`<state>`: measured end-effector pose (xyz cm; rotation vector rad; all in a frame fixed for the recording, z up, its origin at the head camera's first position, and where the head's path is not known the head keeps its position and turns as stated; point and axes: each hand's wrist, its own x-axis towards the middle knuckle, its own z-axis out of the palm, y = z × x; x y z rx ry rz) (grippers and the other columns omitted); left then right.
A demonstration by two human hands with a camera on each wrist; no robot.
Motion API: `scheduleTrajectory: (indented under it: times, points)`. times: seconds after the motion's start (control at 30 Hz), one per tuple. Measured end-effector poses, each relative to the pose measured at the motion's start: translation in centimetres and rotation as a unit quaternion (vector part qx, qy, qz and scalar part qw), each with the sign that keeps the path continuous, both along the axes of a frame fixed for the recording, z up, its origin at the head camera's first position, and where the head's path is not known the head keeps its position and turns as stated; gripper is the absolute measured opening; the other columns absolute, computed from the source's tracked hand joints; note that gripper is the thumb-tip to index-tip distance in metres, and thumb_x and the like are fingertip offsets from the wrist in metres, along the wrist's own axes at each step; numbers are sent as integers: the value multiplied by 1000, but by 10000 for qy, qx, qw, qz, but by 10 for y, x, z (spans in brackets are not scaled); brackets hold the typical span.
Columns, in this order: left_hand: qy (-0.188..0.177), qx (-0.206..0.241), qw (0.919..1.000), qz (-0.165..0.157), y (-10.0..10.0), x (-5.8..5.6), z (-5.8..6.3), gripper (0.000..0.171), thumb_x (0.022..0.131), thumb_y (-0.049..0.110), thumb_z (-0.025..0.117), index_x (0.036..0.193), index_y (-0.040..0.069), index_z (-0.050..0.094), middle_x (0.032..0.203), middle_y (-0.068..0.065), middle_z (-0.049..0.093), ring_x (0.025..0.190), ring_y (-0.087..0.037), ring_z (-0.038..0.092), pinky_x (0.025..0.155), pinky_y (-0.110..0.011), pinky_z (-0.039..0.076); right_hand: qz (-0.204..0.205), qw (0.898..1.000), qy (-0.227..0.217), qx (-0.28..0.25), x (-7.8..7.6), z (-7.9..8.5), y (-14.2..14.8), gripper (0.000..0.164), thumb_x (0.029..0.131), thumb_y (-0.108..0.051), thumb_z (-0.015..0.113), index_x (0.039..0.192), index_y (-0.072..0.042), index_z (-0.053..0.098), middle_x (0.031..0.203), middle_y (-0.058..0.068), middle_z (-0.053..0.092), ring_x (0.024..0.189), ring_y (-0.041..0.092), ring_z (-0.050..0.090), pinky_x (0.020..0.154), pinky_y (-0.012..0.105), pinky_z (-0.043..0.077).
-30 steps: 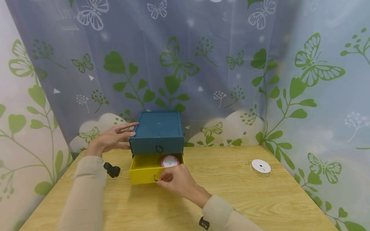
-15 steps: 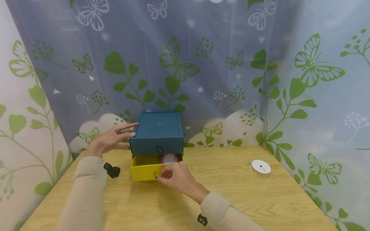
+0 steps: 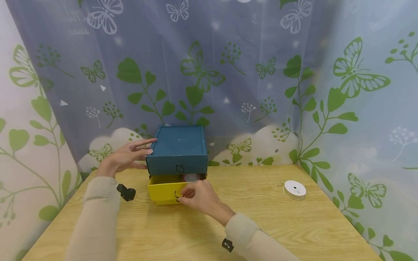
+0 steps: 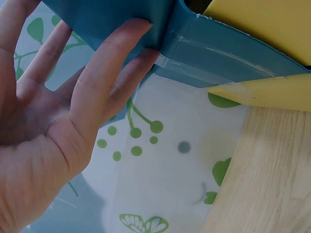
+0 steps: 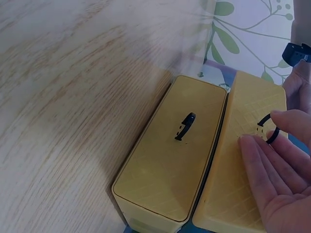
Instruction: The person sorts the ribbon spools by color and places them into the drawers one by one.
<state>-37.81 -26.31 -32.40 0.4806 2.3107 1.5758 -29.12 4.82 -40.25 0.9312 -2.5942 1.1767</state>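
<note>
A blue drawer box [image 3: 179,141] stands on the table, its blue top drawer [image 3: 166,165] closed. Under that, a yellow drawer [image 3: 164,190] is partly pulled out. My right hand [image 3: 202,197] pinches the black ring handle [image 5: 275,136] on its front between thumb and fingers. Inside the drawer lies a pink-rimmed spool [image 3: 191,177], mostly hidden by the blue front and my hand. My left hand [image 3: 125,156], fingers spread, rests its fingertips against the box's left side. A lower yellow drawer [image 5: 170,155] with its own black handle shows in the right wrist view.
On the right side of the wooden table [image 3: 261,217] lies a white spool [image 3: 295,188]. A curtain [image 3: 241,108] printed with leaves and butterflies hangs behind the table and along both sides.
The yellow drawer has slid back toward the box, my right hand moving with it. Less of the spool inside shows, and the lower drawer's front appears beneath. My left hand has stayed put.
</note>
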Motion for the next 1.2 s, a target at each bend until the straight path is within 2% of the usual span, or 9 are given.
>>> scheduleTrajectory:
  times: [0.63,0.87,1.2]
  points:
    - [9,-11,10000,-42,0,1,2,73,105,36,61,166,26,23,174,-18,6,155,-55,17,113,-62,47,-163,9993,-327,11,-14,1,-2,13,89,-16,82,99,-7,82,94,6,81,77,10,75,70,15,58]
    - [7,-1,10000,-29,0,2,1,72,105,35,60,166,27,23,175,-17,6,155,-55,17,112,-61,48,-253,9995,-173,14,-20,-1,-3,13,88,-17,83,98,-8,82,95,5,81,77,10,75,70,16,59]
    - [-23,12,10000,-23,0,1,1,72,105,35,60,166,27,23,175,-17,6,155,-54,16,113,-61,47,-438,9988,-218,-41,-28,-3,-6,13,88,-17,82,99,-9,83,95,4,81,78,11,75,70,17,59]
